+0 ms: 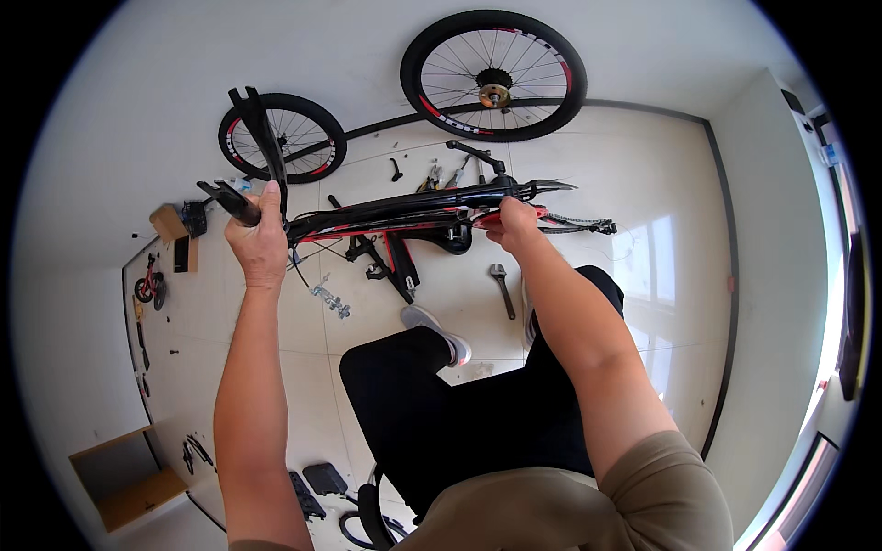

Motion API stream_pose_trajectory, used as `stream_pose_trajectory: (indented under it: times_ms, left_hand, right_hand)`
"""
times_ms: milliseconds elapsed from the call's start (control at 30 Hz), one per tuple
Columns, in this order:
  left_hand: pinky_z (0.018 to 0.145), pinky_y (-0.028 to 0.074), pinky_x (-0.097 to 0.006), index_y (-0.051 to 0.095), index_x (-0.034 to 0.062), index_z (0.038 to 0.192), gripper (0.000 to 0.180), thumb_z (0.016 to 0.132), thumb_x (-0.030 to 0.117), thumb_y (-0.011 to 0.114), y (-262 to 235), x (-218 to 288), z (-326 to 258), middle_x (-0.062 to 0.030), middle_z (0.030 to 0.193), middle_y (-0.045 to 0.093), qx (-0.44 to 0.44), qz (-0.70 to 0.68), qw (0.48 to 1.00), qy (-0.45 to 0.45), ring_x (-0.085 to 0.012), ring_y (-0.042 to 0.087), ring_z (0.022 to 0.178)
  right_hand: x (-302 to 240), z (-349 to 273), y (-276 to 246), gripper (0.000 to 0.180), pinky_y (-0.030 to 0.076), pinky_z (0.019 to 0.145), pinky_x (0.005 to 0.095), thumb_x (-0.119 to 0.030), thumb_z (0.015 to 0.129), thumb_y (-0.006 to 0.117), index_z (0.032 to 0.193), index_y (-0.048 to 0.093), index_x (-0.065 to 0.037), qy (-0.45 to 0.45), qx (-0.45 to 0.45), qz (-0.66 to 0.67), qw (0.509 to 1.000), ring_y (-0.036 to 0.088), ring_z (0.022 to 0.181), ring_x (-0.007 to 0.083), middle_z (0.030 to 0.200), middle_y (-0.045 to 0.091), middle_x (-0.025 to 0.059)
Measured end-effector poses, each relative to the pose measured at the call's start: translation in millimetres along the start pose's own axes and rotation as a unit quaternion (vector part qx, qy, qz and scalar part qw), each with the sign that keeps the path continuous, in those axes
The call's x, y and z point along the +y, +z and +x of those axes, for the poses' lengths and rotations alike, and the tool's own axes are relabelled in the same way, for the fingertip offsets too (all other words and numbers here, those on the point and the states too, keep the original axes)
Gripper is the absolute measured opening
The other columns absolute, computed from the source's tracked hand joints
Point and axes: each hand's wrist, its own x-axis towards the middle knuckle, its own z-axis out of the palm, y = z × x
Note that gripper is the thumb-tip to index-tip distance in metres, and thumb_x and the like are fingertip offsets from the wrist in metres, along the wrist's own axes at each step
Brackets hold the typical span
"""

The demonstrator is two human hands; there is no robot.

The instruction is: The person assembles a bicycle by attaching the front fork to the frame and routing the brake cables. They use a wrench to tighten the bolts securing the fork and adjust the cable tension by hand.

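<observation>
A black bike frame [404,213] with red stripes, black tyres [493,75] with red rim marks and a pale tiled floor [588,165] are seen.

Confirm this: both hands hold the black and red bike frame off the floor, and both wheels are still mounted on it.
Not quite. The left hand and right hand do hold the bike frame up, but the head view shows the large wheel and small wheel detached, against the wall.

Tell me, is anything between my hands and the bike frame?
Nothing visible. The left hand is closed around the front end of the bike frame by the fork, and the right hand grips its rear part directly.
</observation>
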Motion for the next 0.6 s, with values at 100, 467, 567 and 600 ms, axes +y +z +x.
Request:
stream_pose_trajectory:
  times_ms: [100, 467, 567, 600]
  left_hand:
    - [0.054, 0.031, -0.026, 0.039, 0.0082, 0.059, 0.045, 0.094, 0.017, 0.066, -1.2, -3.4, 0.2, 0.0060, 0.059, 0.039, 0.002, 0.007, 1.000, 0.007, -0.0055, 0.035, 0.058]
    - [0.050, 0.029, -0.025, 0.040, 0.0084, 0.059, 0.045, 0.094, 0.018, 0.066, -6.5, -17.8, 4.8, 0.0058, 0.057, 0.039, 0.011, 0.003, 1.000, -0.012, -0.0046, 0.035, 0.055]
    - [0.049, 0.029, -0.025, 0.040, 0.0087, 0.059, 0.045, 0.094, 0.018, 0.066, -8.4, -25.3, 5.0, 0.0060, 0.057, 0.039, 0.022, -0.001, 0.999, -0.026, -0.0040, 0.034, 0.053]
    - [0.049, 0.029, -0.024, 0.040, 0.0087, 0.059, 0.045, 0.094, 0.018, 0.066, -9.6, -28.0, 4.9, 0.0061, 0.057, 0.039, 0.025, -0.002, 0.999, -0.033, -0.0039, 0.034, 0.053]
  right_hand:
    - [0.3, -0.9, -0.4, 0.019, 0.047, 0.078, 0.0469, -0.020, 0.093, 0.045, 0.103, 0.051, -0.005, -0.002, -0.003, -0.001, 1.000, 0.067, 0.075, 0.0279, 0.091, 0.065, 0.0115]
    - [-5.5, 0.7, 1.7, 0.023, 0.044, 0.095, 0.0533, -0.015, 0.093, 0.041, 0.108, 0.053, -0.003, 0.051, -0.084, -0.044, 0.994, 0.066, 0.090, 0.0297, 0.097, 0.066, 0.0139]
    - [-4.4, 9.7, 6.8, 0.022, 0.048, 0.091, 0.0512, -0.013, 0.093, 0.040, 0.105, 0.055, -0.002, 0.056, -0.075, -0.034, 0.995, 0.067, 0.087, 0.0292, 0.096, 0.066, 0.0144]
    - [-3.9, 12.3, 8.5, 0.022, 0.049, 0.090, 0.0501, -0.013, 0.093, 0.040, 0.104, 0.056, -0.002, 0.055, -0.068, -0.030, 0.996, 0.067, 0.086, 0.0290, 0.096, 0.066, 0.0145]
